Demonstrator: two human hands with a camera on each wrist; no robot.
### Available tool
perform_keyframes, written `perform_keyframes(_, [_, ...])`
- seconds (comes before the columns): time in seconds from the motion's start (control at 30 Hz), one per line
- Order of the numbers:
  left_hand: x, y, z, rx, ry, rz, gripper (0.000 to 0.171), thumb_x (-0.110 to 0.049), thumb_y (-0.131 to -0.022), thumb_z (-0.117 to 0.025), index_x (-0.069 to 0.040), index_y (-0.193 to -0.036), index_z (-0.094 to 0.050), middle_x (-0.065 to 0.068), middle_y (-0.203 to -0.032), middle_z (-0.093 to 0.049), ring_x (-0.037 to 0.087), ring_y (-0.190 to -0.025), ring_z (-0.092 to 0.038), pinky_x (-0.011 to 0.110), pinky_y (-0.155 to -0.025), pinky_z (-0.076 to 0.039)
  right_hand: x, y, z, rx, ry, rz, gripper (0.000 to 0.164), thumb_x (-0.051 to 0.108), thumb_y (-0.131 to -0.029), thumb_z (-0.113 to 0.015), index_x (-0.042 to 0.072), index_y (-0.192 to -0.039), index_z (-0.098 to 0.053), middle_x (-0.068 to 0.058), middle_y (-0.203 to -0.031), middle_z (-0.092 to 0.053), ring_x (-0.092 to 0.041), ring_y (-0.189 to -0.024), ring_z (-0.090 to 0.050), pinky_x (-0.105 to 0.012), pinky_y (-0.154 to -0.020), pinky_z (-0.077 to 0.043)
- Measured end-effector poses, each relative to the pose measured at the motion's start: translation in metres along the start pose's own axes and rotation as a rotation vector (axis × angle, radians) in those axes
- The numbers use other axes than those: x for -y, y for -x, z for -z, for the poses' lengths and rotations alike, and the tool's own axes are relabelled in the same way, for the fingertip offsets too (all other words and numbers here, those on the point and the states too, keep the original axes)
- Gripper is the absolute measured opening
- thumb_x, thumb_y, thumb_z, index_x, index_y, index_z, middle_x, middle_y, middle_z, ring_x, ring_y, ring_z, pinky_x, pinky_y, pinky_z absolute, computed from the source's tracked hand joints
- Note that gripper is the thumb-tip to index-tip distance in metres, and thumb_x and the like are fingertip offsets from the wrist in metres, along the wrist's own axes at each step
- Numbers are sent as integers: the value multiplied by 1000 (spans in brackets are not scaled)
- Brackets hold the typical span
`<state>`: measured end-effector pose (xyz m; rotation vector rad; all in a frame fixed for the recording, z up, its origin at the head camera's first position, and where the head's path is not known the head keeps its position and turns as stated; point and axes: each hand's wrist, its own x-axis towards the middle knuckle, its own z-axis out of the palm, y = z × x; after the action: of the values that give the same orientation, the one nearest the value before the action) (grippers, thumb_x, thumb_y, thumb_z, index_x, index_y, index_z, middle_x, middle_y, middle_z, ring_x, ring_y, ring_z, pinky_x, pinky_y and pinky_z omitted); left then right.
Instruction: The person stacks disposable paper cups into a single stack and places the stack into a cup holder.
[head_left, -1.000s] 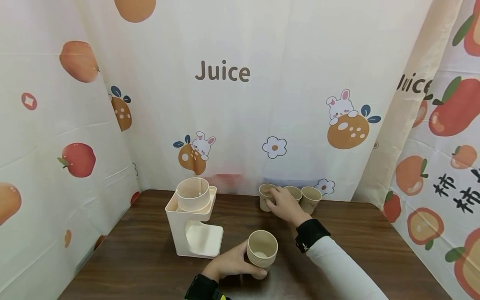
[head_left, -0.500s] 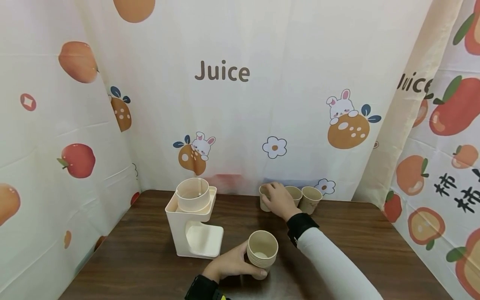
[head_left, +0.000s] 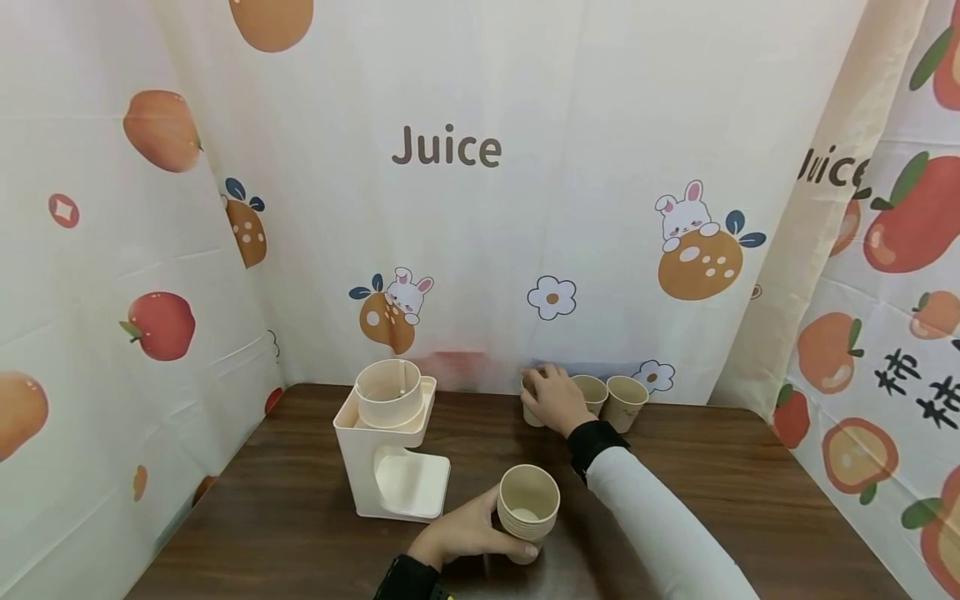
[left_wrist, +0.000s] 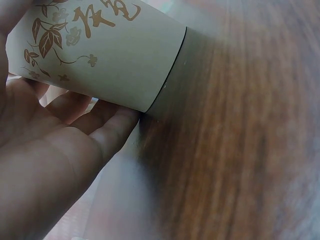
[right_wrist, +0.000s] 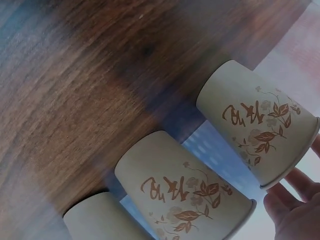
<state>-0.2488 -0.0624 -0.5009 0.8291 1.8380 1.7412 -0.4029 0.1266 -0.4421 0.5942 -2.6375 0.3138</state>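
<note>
My left hand holds a stack of beige paper cups upright near the table's front, fingers around the side. In the left wrist view, the lower cup shows a brown leaf print and stands right at the wood. At the back, my right hand reaches over a single paper cup, the leftmost of a row of 3, and grips its rim. The right wrist view shows my fingertips at that cup's rim; some fingers are out of frame. The middle cup and right cup stand close beside it.
A cream juicer-like stand with a round open container on top stands left of the stack. The brown wooden table meets a fruit-printed curtain behind the cups.
My right hand has shifted slightly left and farther over the leftmost cup, covering more of its rim. My left hand and the cup stack stay in place.
</note>
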Motion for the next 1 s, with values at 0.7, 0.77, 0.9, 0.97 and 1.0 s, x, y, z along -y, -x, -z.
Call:
perform_keyframes(0.7, [3, -1, 0, -18, -22, 19, 72, -20, -75, -78, -33, -134, -39, -1, -124, -56, 18, -113, -49, 44, -100, -34, 11, 6, 20, 200, 75, 1, 34, 36, -91, -56, 23, -123, -60, -16, -117, -56, -35, -108, -45, -54, -87, -45])
perform_keyframes(0.77, [3, -1, 0, -19, -25, 17, 72, -20, -75, -78, -33, -134, -39, -2, -123, -56, 18, -113, -49, 44, -100, -34, 10, 7, 21, 213, 80, 5, 35, 38, -91, -56, 23, -122, -60, -16, -116, -56, -34, -106, -45, -53, -86, -46])
perform_keyframes(0.9, [2, -1, 0, -16, -23, 5, 72, -19, -75, -78, -32, -134, -39, 0, -124, -57, 19, -113, -49, 44, -100, -34, 11, 10, 26, 254, 102, 16, 39, 43, -89, -58, 22, -122, -60, -15, -113, -57, -33, -103, -45, -50, -86, -45])
perform_keyframes(0.97, [2, -1, 0, -18, -27, -2, 71, -19, -75, -78, -31, -134, -40, 2, -124, -57, 19, -113, -50, 43, -100, -35, 12, 13, 29, 273, 113, 24, 41, 46, -88, -59, 22, -122, -59, -15, -113, -57, -32, -102, -46, -49, -86, -45])
perform_keyframes(1.0, [2, -1, -1, -19, -27, -3, 71, -19, -75, -78, -31, -134, -40, 3, -124, -57, 19, -112, -50, 43, -99, -35, 12, 15, 31, 276, 116, 32, 42, 47, -88, -59, 22, -121, -60, -15, -111, -57, -33, -101, -46, -49, -85, -45])
